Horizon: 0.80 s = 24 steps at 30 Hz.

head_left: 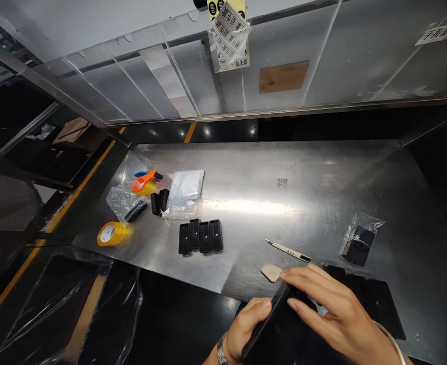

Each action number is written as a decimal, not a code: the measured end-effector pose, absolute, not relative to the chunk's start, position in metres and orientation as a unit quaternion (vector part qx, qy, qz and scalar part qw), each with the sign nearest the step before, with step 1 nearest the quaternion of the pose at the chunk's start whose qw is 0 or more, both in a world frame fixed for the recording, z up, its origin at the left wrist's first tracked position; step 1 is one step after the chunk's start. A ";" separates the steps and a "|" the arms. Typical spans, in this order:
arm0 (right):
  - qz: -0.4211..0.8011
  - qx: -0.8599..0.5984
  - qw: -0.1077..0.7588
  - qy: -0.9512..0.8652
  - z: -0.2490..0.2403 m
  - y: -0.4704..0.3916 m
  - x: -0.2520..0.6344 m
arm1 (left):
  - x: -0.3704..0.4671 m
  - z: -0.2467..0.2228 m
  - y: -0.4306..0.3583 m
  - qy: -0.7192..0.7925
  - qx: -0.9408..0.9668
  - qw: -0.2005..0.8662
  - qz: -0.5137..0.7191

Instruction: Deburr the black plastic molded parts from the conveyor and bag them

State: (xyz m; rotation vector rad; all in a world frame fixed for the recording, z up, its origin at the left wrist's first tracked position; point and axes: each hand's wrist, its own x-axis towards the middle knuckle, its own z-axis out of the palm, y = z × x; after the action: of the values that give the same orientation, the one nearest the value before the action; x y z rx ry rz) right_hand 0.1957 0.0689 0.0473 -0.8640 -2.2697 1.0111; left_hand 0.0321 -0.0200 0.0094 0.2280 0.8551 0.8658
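Note:
A black flat tray-like piece [280, 329] is tilted up at the bottom of the head view, its lower part cut off by the frame. My left hand [248, 324] is closed on its left edge, thumb on the near side. My right hand [337, 304] lies across its upper end, fingers stretched out and thumb apart; its fingertips are at the top edge. Just beyond the fingertips lies a small beige piece [271, 272]. A white craft knife [288, 250] marked A26 lies behind it. Larger black trays [383, 299] lie to the right, partly hidden by my right hand.
Several small black trays [200, 236] stand on the metal table [246, 177]. Yellow tape [111, 233], an orange tape dispenser [144, 180] and a stack of clear bags [186, 187] are at left. A bagged black part [358, 246] lies right. Plastic-covered black goods [67, 309] are below left.

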 end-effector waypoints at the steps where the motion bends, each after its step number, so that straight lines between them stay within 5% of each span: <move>1: 0.375 -0.313 0.259 -0.833 0.048 0.070 0.194 | 0.031 0.011 -0.019 0.400 0.108 0.808 0.419; 24: 0.476 -0.322 0.203 -0.792 0.056 0.072 0.193 | 0.032 0.002 -0.028 0.368 0.001 0.832 0.416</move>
State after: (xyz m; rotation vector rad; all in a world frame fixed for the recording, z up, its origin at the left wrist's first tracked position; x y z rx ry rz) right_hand 0.1932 0.0717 0.0562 -0.8997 -2.2116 1.3291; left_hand 0.0316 -0.0282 0.0021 0.0027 0.7808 0.8817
